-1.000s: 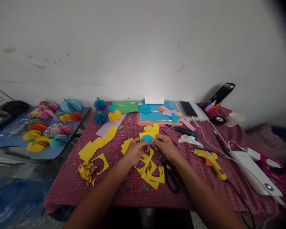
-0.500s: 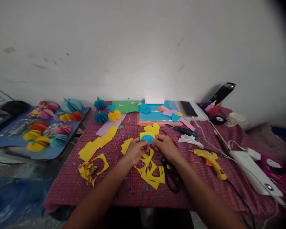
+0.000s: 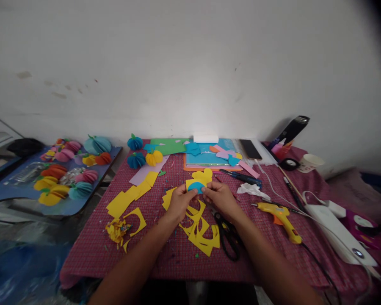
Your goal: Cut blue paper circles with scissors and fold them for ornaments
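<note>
A blue paper disc [image 3: 196, 187] lies against a yellow paper piece [image 3: 190, 182], both pinched between my two hands above the middle of the table. My left hand [image 3: 180, 201] grips their left side with thumb and fingers. On the right side, my right hand [image 3: 220, 198] does the same. Yellow cut-out scraps [image 3: 201, 235] lie under and in front of my hands. Black-handled scissors [image 3: 227, 237] rest below my right forearm, partly hidden by it. Just beyond my fingers lie yellow paper rounds [image 3: 204, 173].
A yellow hot glue gun [image 3: 280, 217] and a white power strip [image 3: 335, 231] are on the right. A phone [image 3: 250, 149] and paper sheets [image 3: 209, 156] lie at the back. Finished paper pumpkins [image 3: 136, 160] stand back left; more cover a blue side table [image 3: 109, 173].
The view has tilted slightly, so the table sits a little lower in it. Both hands keep the same hold on the blue disc and yellow paper.
</note>
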The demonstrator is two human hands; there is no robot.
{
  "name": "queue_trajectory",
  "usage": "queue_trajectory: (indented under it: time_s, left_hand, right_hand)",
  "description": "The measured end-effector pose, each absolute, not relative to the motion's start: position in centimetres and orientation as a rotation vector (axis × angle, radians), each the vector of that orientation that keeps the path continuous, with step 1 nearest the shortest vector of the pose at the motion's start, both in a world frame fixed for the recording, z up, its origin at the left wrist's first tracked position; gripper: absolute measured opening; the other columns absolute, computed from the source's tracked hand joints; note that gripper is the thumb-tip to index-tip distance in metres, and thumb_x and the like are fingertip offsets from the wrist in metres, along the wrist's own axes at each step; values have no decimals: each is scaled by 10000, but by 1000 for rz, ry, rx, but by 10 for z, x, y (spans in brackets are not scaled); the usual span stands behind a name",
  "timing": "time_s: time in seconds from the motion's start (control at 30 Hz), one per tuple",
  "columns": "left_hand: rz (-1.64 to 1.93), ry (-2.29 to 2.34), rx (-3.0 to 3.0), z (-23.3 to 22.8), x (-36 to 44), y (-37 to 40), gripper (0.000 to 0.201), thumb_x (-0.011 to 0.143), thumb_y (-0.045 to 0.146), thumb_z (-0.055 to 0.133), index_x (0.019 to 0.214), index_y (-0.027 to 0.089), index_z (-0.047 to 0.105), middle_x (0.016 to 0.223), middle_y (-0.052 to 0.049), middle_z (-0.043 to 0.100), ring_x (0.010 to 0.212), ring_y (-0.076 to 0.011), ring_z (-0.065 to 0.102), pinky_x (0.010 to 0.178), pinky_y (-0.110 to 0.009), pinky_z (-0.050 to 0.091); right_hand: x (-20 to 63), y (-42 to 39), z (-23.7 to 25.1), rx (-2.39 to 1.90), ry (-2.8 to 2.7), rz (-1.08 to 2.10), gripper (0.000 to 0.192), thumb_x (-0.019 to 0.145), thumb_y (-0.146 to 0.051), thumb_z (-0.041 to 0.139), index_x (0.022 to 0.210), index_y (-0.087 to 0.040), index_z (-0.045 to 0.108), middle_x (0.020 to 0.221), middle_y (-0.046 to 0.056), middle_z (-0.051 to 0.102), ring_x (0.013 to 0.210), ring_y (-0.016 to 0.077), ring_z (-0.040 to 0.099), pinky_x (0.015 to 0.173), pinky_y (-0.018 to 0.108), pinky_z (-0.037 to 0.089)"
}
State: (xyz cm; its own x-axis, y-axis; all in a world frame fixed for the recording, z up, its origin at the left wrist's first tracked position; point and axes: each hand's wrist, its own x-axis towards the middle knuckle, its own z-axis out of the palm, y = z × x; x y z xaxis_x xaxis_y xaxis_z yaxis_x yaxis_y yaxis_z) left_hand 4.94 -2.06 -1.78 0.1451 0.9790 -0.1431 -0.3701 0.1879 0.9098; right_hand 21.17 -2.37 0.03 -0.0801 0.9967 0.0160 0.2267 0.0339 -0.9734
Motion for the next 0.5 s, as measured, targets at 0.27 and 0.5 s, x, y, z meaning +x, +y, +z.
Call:
queue_trajectory:
  time_s: [0.27, 0.5]
  left_hand:
    - [1280, 863, 803, -20, 44, -18, 292, 667, 329, 781, 862, 136, 680, 754, -43, 687, 609, -138, 608, 617, -277, 476]
    - [1268, 841, 758, -12, 44, -22, 317, 609, 330, 803, 809, 134, 654, 667, -21, 655, 585, -137, 600, 593, -274, 460]
  right_hand:
    - [253, -56, 37, -1456, -1583, 861, 228, 807, -356, 602, 672, -174, 619, 619, -9, 598, 583, 155, 523, 556, 255, 365]
    - [263, -168, 35, -1982, -2230, 433, 187, 808, -333, 604, 905, -194, 684, 919, 81, 705, 837, 236, 629, 690, 290, 374]
